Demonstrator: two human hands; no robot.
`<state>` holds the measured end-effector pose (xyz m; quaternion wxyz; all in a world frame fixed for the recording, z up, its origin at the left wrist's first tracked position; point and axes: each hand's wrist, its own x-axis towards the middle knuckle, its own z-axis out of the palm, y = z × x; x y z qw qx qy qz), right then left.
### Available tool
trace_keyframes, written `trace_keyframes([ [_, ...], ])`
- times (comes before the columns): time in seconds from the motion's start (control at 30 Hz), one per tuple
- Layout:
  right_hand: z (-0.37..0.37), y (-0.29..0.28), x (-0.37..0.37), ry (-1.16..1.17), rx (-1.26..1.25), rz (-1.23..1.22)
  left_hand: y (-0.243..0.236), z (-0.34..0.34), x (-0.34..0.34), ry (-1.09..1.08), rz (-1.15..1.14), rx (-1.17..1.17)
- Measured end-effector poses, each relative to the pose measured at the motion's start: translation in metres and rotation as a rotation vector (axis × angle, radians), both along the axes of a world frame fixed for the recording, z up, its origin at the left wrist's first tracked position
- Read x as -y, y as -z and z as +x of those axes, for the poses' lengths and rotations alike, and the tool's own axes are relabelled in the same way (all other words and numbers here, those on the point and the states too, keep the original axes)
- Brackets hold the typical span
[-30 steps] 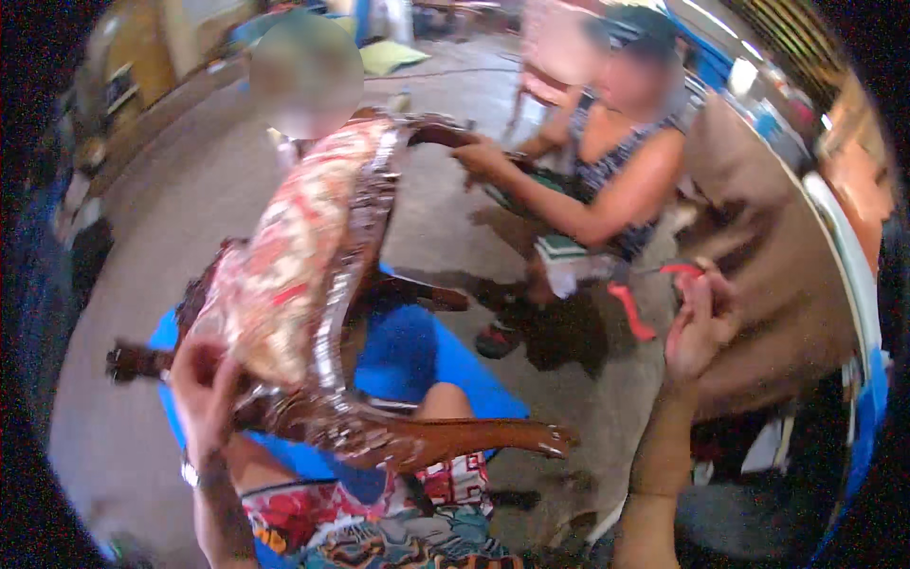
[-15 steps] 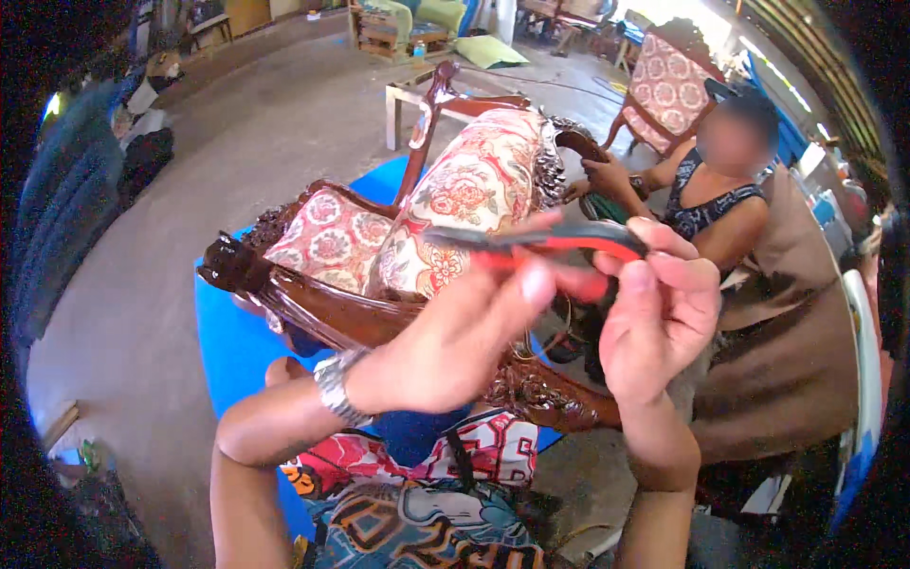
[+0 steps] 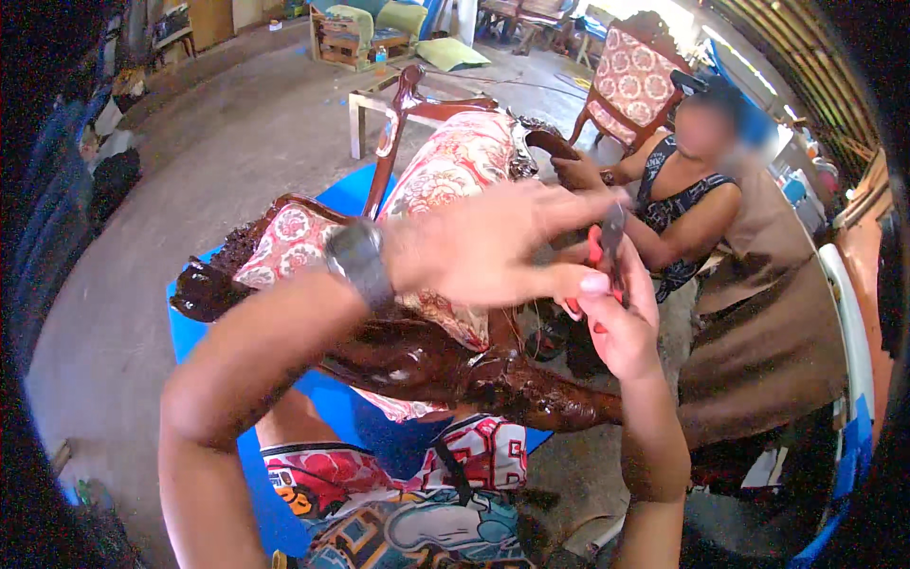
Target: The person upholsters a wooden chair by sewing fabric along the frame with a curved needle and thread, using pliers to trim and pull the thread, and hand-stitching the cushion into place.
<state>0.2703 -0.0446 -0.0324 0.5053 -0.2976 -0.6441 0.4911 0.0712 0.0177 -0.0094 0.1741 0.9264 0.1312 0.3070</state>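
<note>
My right hand (image 3: 626,332) grips a hand tool with red-and-black handles and a dark metal end, apparently pliers (image 3: 614,232). The tool is held upright, partly hidden by fingers. My left hand (image 3: 474,247), a dark band at its wrist, reaches across from the left. Its fingers are stretched toward the pliers and blurred; whether they touch it I cannot tell. Below both hands lies a carved, glossy brown wooden chair (image 3: 389,365), tipped over, with red-and-cream floral upholstery (image 3: 455,156).
A co-worker (image 3: 697,180) sits at the right, one hand at the chair's curved wood. Blue sheeting (image 3: 194,327) lies under the chair. Brown cloth (image 3: 758,351) drapes at the right. Another upholstered chair (image 3: 633,81) stands behind, with a low wooden frame (image 3: 358,128) farther left.
My left hand has risen and moved over the chair toward my right hand. The pliers have turned from lying crosswise to upright. The view has shifted slightly to the right.
</note>
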Motion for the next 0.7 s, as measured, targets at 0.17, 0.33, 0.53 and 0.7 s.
trace_keyframes([
  [0.17,0.021,0.005,0.009,-0.001,0.339,0.019,0.018,-0.034,-0.053,-0.303,-0.068,-0.215],
  [0.33,0.020,0.000,0.006,0.007,0.643,-0.020,0.055,-0.042,-0.061,-0.438,-0.021,-0.296],
  [0.53,0.008,-0.008,-0.002,-0.053,1.270,0.489,0.058,-0.039,-0.048,-0.473,0.113,-0.429],
  [0.7,-0.003,-0.015,-0.001,-0.078,1.363,0.522,0.058,-0.036,-0.046,-0.487,0.119,-0.426],
])
